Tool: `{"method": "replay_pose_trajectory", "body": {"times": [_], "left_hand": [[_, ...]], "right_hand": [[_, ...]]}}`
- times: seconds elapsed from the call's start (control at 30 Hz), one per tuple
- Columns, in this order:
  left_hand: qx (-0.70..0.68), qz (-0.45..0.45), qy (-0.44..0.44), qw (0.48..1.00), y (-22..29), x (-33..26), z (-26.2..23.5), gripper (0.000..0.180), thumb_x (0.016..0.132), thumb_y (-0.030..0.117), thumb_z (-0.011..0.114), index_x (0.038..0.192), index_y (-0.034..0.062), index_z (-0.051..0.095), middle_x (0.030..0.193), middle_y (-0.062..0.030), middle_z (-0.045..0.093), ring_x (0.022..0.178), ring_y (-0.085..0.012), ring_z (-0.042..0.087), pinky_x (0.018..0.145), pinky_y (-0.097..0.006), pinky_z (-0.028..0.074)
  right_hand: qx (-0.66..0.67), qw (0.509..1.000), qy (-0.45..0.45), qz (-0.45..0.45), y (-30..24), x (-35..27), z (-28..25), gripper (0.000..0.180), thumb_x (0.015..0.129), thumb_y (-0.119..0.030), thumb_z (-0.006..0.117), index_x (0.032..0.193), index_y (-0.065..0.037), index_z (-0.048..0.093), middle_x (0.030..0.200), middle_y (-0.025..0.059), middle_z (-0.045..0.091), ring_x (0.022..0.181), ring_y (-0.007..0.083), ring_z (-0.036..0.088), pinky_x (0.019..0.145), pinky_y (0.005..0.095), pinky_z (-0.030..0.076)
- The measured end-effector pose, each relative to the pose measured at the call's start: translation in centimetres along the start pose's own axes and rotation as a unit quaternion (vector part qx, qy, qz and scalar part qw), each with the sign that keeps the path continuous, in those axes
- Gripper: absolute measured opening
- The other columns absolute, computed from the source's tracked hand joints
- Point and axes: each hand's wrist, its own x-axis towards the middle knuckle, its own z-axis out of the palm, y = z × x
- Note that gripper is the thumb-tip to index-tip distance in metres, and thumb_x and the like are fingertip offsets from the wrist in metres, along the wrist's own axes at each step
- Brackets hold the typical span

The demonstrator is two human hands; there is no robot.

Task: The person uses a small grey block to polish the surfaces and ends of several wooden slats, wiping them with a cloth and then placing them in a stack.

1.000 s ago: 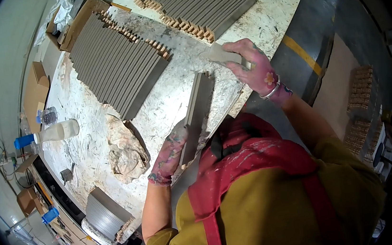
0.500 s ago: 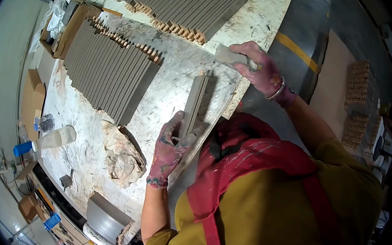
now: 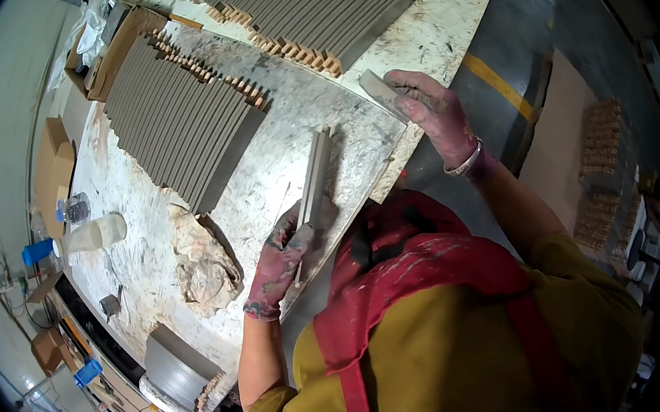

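Grey strip (image 3: pixel 316 177) in left hand (image 3: pixel 278 264)

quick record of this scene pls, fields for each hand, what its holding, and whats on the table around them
left hand: grips the near end of a long grey strip that lies on the table
right hand: holds a small grey block at the table's edge
table: paint-stained white top
near row: fanned row of grey strips left of the hands
far row: second fanned row at the far side
rag: crumpled, stained, left of the left hand
other items: white cup, cardboard boxes, stack of grey strips at the near left
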Motion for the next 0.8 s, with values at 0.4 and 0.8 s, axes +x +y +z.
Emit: {"method": "replay_pose_trajectory", "body": {"times": [0.4,0.8], "left_hand": [[-0.249,0.055,0.073,0.964,-5.7,-7.6,-2.6,0.068,0.092,0.016,0.068,0.148,0.0017,0.033,0.134,-0.0107,0.055,0.112,-0.018,0.06,0.096,-0.032,0.048],[-0.176,0.07,0.252,0.949,-11.7,-14.1,-3.3,0.069,0.088,0.013,0.069,0.149,0.007,0.036,0.126,-0.0086,0.056,0.096,-0.0123,0.058,0.072,-0.023,0.05]], "right_hand": [[0.095,0.975,-0.17,0.108,1.1,1.9,6.3,0.04,0.095,-0.015,0.062,0.129,0.004,0.055,0.112,0.0097,0.064,0.103,0.0141,0.06,0.092,0.0268,0.046],[-0.473,0.82,-0.198,-0.256,0.0,4.7,11.7,0.028,0.086,-0.02,0.066,0.112,-0.009,0.063,0.123,0.0118,0.061,0.11,0.033,0.059,0.091,0.0427,0.048]]}}
